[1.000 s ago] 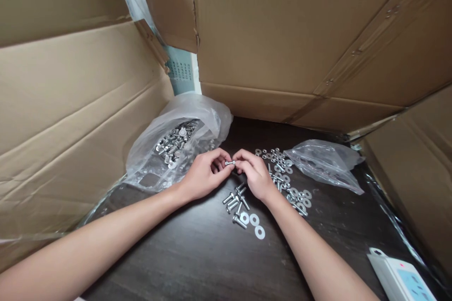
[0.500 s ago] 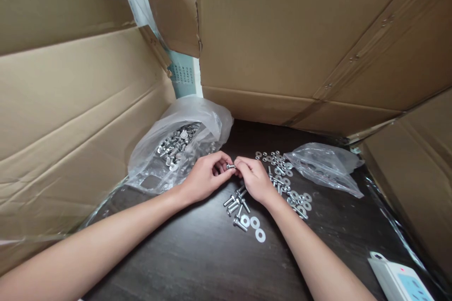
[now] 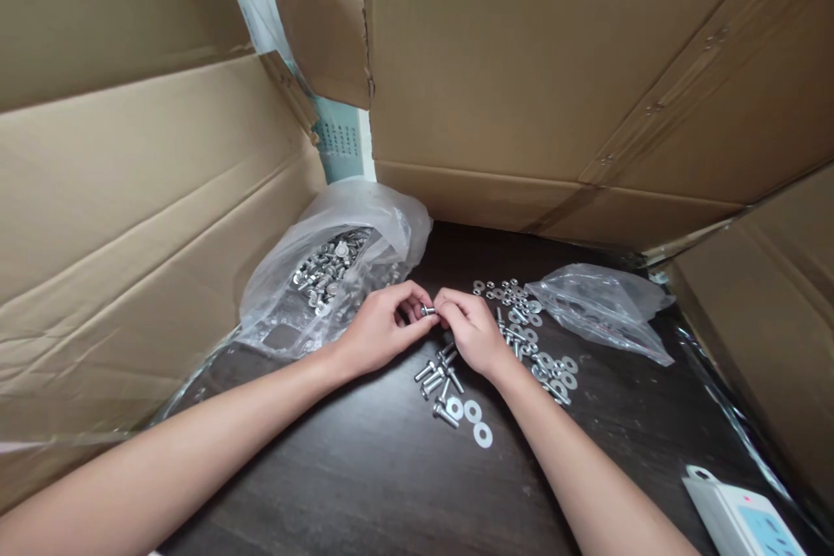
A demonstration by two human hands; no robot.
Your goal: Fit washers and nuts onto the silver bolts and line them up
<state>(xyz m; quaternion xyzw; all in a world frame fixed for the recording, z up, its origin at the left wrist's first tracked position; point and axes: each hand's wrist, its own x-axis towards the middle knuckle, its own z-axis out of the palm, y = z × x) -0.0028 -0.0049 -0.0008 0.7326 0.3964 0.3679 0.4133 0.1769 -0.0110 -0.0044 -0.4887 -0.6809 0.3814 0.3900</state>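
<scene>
A small metal bolt (image 3: 427,310) lies level between my two hands above the dark table. The fingers of my left hand (image 3: 384,321) are curled round its left end. My right hand (image 3: 473,326) pinches the other end with thumb and fingertips, which hide whatever sits on that end. Just below the hands rests a small group of loose bolts (image 3: 433,375), with three flat washers (image 3: 483,434) close by. To the right of my right hand spreads a pile of bolts, nuts and washers (image 3: 529,337).
Behind my left hand, a clear plastic bag (image 3: 397,213) lies open with many bolts and washers inside. Another plastic bag (image 3: 603,308) lies flat at the right. Cardboard walls (image 3: 495,61) surround the table (image 3: 339,469). A white power strip (image 3: 733,508) is at the lower right.
Both hands keep the same hold on the bolt with hardly any movement. The whole view has shifted very slightly.
</scene>
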